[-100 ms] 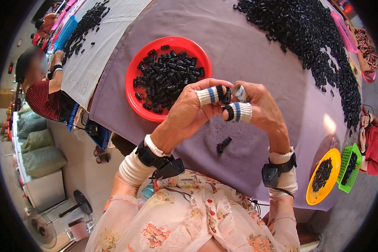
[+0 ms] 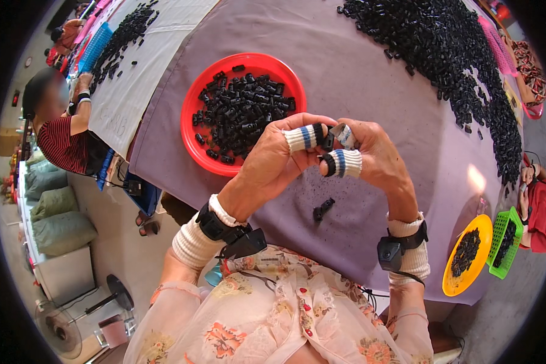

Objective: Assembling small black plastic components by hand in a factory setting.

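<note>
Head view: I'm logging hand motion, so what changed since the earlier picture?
The right hand, gripping a silvery item, moved its thumb slightly left. The left hand holds the small black part as before; nothing was visibly released. The red bowl stayed put.

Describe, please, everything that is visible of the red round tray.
The red, round, shallow tray looks like glossy plastic, with a raised rim. It lies flat on the greyish-purple cloth, holding a loose heap of small, shiny black pieces; its red bottom shows around them. The left hand hides part of its near right edge; whether they touch cannot be told.
</note>
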### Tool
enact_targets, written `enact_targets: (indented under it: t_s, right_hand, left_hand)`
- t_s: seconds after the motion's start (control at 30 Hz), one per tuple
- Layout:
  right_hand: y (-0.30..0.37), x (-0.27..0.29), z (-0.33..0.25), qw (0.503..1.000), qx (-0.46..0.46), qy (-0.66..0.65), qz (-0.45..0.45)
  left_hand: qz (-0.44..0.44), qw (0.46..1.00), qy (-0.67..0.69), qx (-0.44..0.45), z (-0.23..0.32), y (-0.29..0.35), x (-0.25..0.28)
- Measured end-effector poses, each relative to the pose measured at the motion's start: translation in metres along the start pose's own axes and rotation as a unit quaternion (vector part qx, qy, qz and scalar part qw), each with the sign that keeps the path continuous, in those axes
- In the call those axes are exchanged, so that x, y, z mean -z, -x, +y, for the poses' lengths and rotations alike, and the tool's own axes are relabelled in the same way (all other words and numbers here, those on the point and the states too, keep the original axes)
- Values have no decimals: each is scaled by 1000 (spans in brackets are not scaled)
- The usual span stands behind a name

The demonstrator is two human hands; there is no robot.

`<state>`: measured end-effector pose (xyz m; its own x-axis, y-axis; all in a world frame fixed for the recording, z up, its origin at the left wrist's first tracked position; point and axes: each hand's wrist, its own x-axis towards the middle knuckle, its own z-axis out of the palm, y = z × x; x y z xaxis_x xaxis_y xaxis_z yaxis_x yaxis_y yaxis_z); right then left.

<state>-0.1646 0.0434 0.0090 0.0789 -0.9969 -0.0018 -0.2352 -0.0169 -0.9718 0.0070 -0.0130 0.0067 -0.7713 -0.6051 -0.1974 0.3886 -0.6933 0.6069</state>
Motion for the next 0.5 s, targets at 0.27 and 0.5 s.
enact_targets:
  t_s: [0.27,0.5]
  right_hand:
    - [0,-3,-3,1000,10,-12,5]
    - [1,-2,-7,999,11,27,-15]
  left_hand:
    - [12,1000,-9,1,-2,-1,1]
    - [1,1000,3,-2,-4,-1,3]
